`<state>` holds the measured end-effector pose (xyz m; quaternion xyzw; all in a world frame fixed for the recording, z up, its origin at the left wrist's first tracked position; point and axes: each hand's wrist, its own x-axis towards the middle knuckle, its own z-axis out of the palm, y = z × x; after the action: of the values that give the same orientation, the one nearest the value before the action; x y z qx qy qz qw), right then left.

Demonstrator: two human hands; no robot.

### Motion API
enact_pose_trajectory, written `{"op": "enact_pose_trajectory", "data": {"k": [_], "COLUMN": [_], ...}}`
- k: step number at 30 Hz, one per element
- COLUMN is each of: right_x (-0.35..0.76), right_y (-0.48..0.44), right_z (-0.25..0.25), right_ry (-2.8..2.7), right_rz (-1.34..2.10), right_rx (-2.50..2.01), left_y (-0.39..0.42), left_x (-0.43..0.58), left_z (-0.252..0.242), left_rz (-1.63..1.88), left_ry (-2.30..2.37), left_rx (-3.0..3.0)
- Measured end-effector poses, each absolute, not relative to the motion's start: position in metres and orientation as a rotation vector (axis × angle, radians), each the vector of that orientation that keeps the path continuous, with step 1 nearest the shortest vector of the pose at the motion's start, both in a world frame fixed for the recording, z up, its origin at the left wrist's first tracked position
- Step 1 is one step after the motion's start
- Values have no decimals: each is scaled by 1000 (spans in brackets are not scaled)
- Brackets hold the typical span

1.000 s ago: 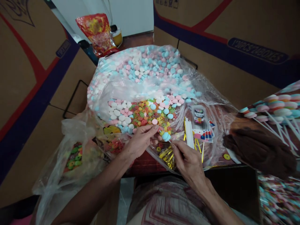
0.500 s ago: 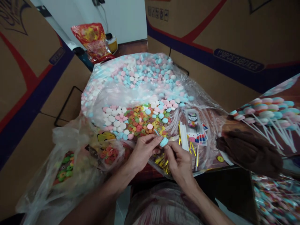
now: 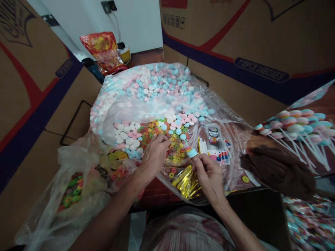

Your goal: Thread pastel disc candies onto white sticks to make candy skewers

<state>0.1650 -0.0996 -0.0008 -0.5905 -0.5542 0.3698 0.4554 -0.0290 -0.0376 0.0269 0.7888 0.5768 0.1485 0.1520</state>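
Note:
My right hand [image 3: 209,172] is closed in a pinch at a small skewer [image 3: 192,152], which carries a blue marshmallow with an orange-red gummy ring above it. The skewer's thin tip points up and left. Over the pile of coloured gummy rings [image 3: 179,148], my left hand [image 3: 154,155] reaches with fingers stretched and bent down at the tips; whether they touch a candy is hidden. White, pink and blue marshmallows [image 3: 127,136] border the rings. Gold twist ties [image 3: 187,183] lie just left of my right hand.
A big clear bag of marshmallows [image 3: 162,83] fills the back of the table. Beyond my right hand are white sticks [image 3: 202,144] and a plastic box [image 3: 213,134]. Finished marshmallow sticks [image 3: 300,127] and a brown cloth [image 3: 278,170] lie right. Cardboard boxes [image 3: 222,31] stand around.
My left hand has let go of the skewer and moved left onto the gummy rings. My right hand has shifted slightly right with the skewer, on which an orange-red ring now shows.

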Motion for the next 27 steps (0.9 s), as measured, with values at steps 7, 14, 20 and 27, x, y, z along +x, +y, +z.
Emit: {"op": "enact_pose_trajectory", "data": {"k": [7,14,20,27], "right_x": [167,174,168,144], "right_y": [-100,-90,-50,-13], "right_z": [-4,-15,-9,2], "right_ry": [-1345,-1361,-1490,-1825], "right_rz": [913,922,777,576], "right_rx": [-1437,-1459,-1544,-1751], "left_y": [-39,-40,-35,-29], "left_x": [-14,-24,-39,-36], "left_z": [35,29,30,28], "left_rz": [173,162,243,207], "left_ry": [1870,1739,1545,1615], "left_rx": [2370,2409,2378,2358]}}
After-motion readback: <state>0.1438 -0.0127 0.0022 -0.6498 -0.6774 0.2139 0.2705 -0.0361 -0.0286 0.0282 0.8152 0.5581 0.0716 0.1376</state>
